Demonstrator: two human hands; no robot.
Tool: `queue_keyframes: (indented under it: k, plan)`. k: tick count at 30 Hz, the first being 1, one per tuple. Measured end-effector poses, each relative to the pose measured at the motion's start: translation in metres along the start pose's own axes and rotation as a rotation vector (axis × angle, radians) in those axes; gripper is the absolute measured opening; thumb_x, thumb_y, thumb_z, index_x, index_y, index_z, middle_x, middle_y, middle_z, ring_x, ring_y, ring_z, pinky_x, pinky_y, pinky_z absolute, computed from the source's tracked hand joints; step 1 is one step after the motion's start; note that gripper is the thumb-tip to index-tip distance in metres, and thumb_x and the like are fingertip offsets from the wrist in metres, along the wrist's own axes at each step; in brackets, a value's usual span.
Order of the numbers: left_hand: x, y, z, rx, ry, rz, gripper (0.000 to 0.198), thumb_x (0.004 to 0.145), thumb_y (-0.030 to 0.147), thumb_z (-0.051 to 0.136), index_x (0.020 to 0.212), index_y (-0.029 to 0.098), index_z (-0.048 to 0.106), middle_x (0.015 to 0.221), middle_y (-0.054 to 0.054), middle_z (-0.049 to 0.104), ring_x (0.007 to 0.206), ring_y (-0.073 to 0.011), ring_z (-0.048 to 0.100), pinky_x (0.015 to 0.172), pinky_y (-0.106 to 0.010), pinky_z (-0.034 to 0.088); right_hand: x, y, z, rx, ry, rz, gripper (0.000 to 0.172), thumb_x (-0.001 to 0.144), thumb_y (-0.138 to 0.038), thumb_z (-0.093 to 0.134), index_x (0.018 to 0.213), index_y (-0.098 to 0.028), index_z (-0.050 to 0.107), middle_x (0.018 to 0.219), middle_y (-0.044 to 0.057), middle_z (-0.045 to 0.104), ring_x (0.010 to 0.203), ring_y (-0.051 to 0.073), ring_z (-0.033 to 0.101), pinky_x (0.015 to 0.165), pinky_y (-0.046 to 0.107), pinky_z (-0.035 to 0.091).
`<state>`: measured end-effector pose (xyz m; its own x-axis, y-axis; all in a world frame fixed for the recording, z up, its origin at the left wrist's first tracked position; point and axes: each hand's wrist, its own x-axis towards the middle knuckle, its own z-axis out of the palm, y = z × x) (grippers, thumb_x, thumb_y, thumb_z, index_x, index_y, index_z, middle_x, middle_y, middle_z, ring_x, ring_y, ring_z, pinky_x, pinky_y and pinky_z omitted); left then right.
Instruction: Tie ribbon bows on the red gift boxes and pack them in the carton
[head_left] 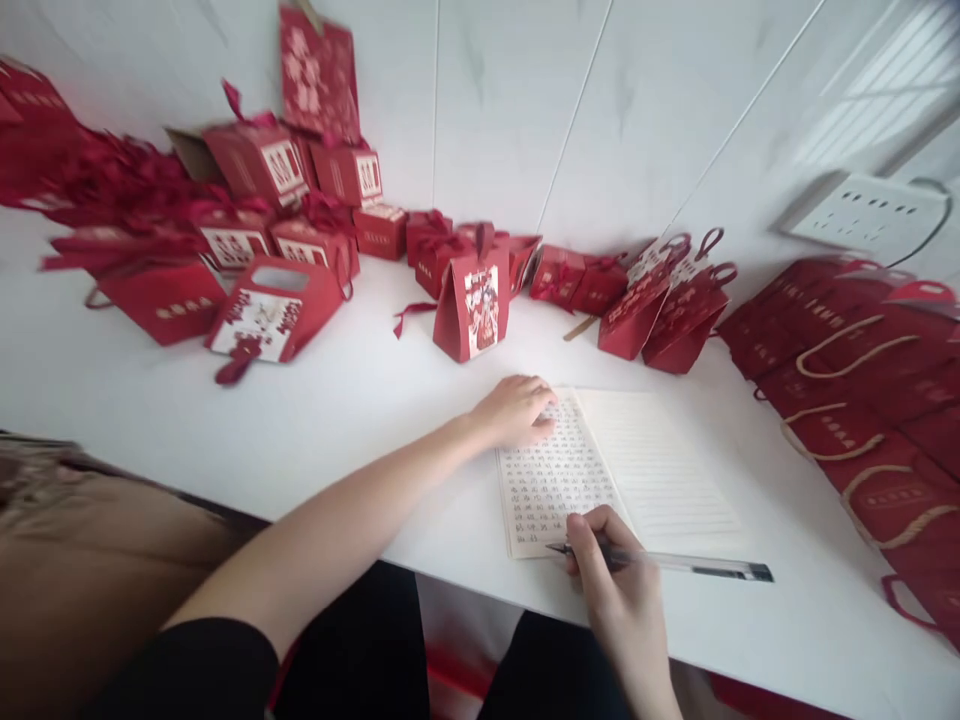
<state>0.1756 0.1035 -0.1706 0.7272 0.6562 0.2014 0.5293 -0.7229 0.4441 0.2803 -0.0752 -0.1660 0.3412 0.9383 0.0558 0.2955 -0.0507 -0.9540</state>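
An open notebook lies on the white table, its left page filled with rows of handwriting and its right page lined and without visible writing. My left hand rests on the top left corner of the written page, fingers loosely bent, thumb apart, holding nothing. Near the bottom of that page, my right hand grips a clear-barrelled pen with a black grip and end. The pen slants nearly flat, its tip pointing left by the last written row. Whether the tip touches the paper I cannot tell.
Behind the notebook stands a red gift box with a printed picture. More red boxes and ribbons crowd the left. Red gift bags with rope handles line the right, below a white power strip. The table's front edge is near my lap.
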Motion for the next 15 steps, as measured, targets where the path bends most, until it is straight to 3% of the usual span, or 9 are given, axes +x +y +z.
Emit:
queue_keyframes:
  k: [4,8,15]
  plan:
    - [-0.005,0.004,-0.003,-0.01,0.026,-0.061,0.029,0.083,0.025,0.051,0.108,0.014,0.06,0.12,-0.01,0.059,0.116,-0.0248,0.051,0.107,-0.04,0.034,0.003,0.007,0.001,-0.021,-0.072,0.028,0.049,0.08,-0.062,0.053,0.058,-0.02,0.041,0.048,-0.004,0.038,0.044,0.011,0.032,0.044,0.023,0.028]
    - [-0.01,0.005,-0.005,0.038,0.055,-0.073,0.026,0.082,0.023,0.053,0.106,0.016,0.061,0.117,-0.008,0.062,0.113,-0.0216,0.055,0.105,-0.035,0.038,0.012,0.02,0.006,-0.003,-0.1,-0.066,0.051,0.08,-0.065,0.049,0.057,-0.021,0.036,0.05,-0.006,0.028,0.046,0.011,0.028,0.045,0.024,0.027]
    - [-0.015,0.0,-0.01,0.11,0.067,-0.051,0.029,0.083,0.019,0.047,0.109,0.014,0.06,0.117,-0.009,0.061,0.113,-0.0204,0.055,0.103,-0.033,0.041,0.02,0.017,0.017,0.148,-0.008,-0.149,0.049,0.079,-0.064,0.048,0.058,-0.021,0.036,0.054,-0.004,0.032,0.051,0.012,0.032,0.05,0.024,0.029]
